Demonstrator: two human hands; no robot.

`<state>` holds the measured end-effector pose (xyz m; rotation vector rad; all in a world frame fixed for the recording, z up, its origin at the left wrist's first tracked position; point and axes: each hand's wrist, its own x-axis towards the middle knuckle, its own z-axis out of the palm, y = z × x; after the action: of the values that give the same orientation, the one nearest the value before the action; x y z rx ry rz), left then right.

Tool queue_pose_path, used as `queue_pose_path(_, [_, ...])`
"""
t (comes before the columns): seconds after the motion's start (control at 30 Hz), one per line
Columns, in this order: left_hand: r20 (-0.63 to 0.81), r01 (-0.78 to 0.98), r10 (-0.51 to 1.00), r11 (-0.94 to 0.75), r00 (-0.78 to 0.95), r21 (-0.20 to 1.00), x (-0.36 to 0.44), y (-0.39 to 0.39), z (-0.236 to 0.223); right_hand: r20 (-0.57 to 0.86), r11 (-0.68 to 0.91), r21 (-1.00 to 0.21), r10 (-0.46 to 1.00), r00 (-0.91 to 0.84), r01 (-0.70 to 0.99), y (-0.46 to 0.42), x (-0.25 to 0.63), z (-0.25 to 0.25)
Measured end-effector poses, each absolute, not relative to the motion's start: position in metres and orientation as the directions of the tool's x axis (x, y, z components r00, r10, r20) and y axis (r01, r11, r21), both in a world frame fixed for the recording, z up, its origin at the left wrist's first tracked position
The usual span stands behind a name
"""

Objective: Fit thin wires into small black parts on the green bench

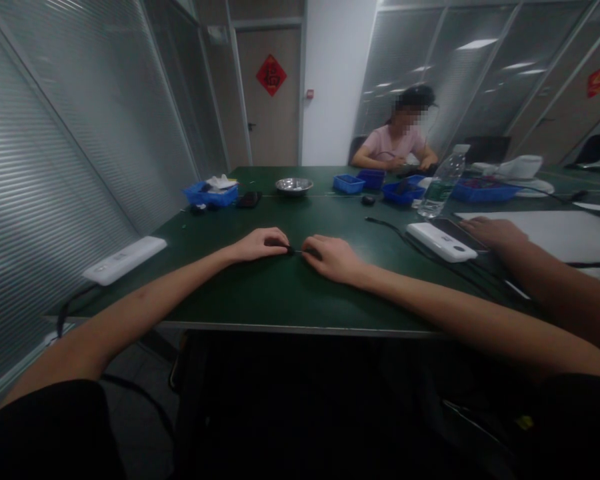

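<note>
Both forearms rest on the dark green table. My left hand is closed, with thumb and fingers pinching a small black piece whose kind is too small to tell. Facing it, my right hand is closed around a slim dark-handled tool, which looks like a small screwdriver. Its thin shaft spans the narrow gap between my hands and reaches the black piece. Most of what my fingers hold is hidden behind them.
A metal bowl, blue bins and a phone lie beyond my hands. White power-bank-like boxes lie either side. A bottle stands right, near another person's hand. A person sits across the table.
</note>
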<state>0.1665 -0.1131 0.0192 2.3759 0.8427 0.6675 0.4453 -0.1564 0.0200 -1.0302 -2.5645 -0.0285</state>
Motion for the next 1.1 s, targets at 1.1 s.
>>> queue_pose_path(1.1, [0.148, 0.701, 0.967, -0.253, 0.208, 0.667, 0.057, -0.056, 0.019, 0.352, 0.748, -0.151, 0.651, -0.672, 0.646, -0.157, 0.447, 0.022])
